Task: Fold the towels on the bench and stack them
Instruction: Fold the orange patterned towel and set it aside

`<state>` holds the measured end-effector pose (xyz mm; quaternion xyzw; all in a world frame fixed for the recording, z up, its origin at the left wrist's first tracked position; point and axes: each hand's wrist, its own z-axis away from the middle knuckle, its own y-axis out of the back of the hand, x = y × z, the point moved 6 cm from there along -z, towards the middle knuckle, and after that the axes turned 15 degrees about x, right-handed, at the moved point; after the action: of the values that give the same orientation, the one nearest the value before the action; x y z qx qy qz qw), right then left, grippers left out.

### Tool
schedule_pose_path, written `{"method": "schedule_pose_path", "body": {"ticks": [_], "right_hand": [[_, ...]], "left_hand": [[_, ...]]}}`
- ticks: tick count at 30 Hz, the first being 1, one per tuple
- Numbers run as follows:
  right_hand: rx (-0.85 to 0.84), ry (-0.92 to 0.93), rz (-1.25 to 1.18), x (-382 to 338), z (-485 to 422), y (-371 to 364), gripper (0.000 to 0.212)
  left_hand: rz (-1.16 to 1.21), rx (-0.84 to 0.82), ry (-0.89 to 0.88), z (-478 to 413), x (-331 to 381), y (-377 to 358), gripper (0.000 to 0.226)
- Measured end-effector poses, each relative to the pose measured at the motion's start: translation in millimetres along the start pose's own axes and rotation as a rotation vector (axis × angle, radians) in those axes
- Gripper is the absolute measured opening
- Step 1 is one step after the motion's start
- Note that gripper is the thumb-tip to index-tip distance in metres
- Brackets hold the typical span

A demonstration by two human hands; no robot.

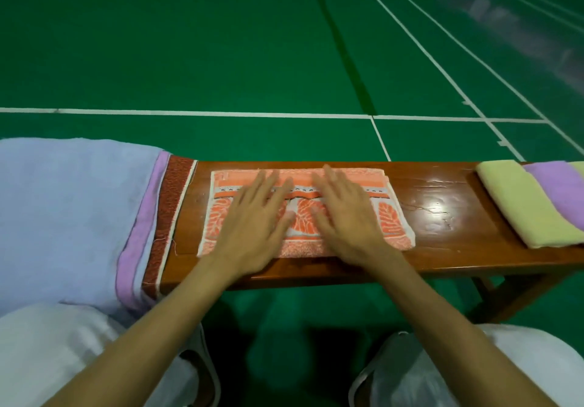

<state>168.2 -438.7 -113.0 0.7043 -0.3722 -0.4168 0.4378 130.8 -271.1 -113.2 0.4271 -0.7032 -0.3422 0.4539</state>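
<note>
An orange and white patterned towel [390, 217] lies folded flat on the middle of the wooden bench [442, 242]. My left hand [252, 226] and my right hand [344, 217] rest side by side on top of it, palms down with fingers straight and spread. On the left end of the bench lies a pile of unfolded towels: a light blue one [69, 217] on top, a purple one [139, 232] and a dark red one [169, 210] showing at its edge. At the right end, a folded yellow towel [521, 207] and a folded purple towel [562, 185] lie overlapping.
The bench stands on a green sports court floor [221, 43] with white lines. My knees in white trousers [47, 353] sit below the bench's near edge. Bare glossy wood [442, 210] shows between the orange towel and the yellow one.
</note>
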Motion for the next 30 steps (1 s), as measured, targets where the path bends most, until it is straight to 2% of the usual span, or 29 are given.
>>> {"method": "schedule_pose_path", "body": {"ticks": [2,4,11,15,17,21,23,26,30], "right_hand": [[-0.085,0.112,0.078,-13.4,3.9,-22.3,0.071],[-0.104,0.126,0.120,-8.5,4.3,-31.2,0.069],[-0.051,-0.215,0.236,57.5,2.2,-13.0,0.064],[-0.028,-0.320,0.190,78.5,4.8,-8.5,0.059],[0.050,-0.347,0.156,81.0,4.6,-5.9,0.062],[0.312,-0.480,0.164,91.9,3.9,23.9,0.070],[0.275,-0.573,0.154,101.4,1.7,30.8,0.071],[0.139,-0.654,0.028,108.9,-0.5,24.5,0.060],[0.074,-0.722,-0.370,110.9,-0.6,24.6,0.026]], "left_hand": [[-0.084,-0.084,-0.058,8.4,-1.8,-22.3,0.067],[-0.136,-0.123,-0.038,11.3,-12.7,-29.9,0.070],[-0.199,-0.024,0.185,15.6,-62.8,-8.2,0.074],[-0.194,-0.022,0.200,15.2,-67.7,-8.0,0.074],[-0.181,-0.021,0.199,14.8,-66.3,-7.6,0.075],[-0.212,0.017,0.190,17.1,-65.4,0.5,0.074],[-0.226,0.054,0.139,17.8,-57.7,5.6,0.070],[-0.173,0.027,0.000,20.5,-37.2,2.8,0.066],[-0.141,-0.080,-0.021,23.5,-28.6,-12.4,0.068]]}}
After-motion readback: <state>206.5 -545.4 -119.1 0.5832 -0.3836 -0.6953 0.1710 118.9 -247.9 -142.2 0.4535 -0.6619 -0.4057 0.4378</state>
